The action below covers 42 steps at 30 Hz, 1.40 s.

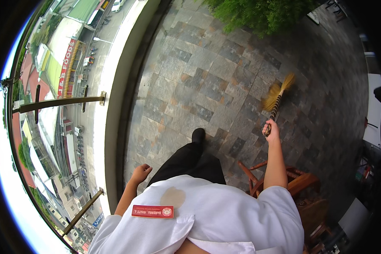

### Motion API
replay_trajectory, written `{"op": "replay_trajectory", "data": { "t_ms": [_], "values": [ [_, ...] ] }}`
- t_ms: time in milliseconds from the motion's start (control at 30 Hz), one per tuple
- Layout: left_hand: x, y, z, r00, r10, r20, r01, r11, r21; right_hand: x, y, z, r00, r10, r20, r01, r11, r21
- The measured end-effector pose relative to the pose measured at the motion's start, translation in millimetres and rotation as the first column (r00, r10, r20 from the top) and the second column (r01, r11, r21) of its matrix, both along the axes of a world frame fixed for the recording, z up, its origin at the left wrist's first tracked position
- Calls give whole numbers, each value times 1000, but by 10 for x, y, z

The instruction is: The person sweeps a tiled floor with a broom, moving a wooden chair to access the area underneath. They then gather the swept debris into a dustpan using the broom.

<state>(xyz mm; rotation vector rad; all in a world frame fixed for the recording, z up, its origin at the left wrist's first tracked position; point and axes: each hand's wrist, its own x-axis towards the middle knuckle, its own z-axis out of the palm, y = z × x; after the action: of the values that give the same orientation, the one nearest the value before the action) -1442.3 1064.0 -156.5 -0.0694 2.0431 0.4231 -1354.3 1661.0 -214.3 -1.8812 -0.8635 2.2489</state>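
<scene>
Yellow bristles of the broom [275, 106] spread right of the frame's centre, above grey tiles [199, 84]. Our right hand [272, 130] gripped its handle; our left hand [142, 172] was curled, how tightly we could not tell. Low, short strokes seemed best to us. Ledge [118, 97] at left and wooden chair [307, 184] at lower right bounded us; mid-frame offered room.
</scene>
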Motion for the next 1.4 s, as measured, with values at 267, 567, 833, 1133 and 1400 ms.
{"op": "replay_trajectory", "data": {
  "t_ms": [267,567,833,1133,1400],
  "values": [
    [-270,311,-84,996,-40,77,42,999,-19,271,-1008,1766,965,173,-198,-226,931,-287],
    [-683,863,-157,988,155,-18,-154,986,67,-1736,-912,740,854,278,-440,-519,507,-688],
    [-993,1505,316,968,251,16,-248,963,-101,-3483,127,-200,979,97,-176,-201,503,-841],
    [-1892,2468,267,987,149,-68,-148,989,12,-3117,536,1133,903,201,-380,-420,600,-681],
    [-2530,2907,486,998,-53,-36,53,999,-7,-4213,1061,157,912,-74,-403,-325,468,-822]
  ]
}}
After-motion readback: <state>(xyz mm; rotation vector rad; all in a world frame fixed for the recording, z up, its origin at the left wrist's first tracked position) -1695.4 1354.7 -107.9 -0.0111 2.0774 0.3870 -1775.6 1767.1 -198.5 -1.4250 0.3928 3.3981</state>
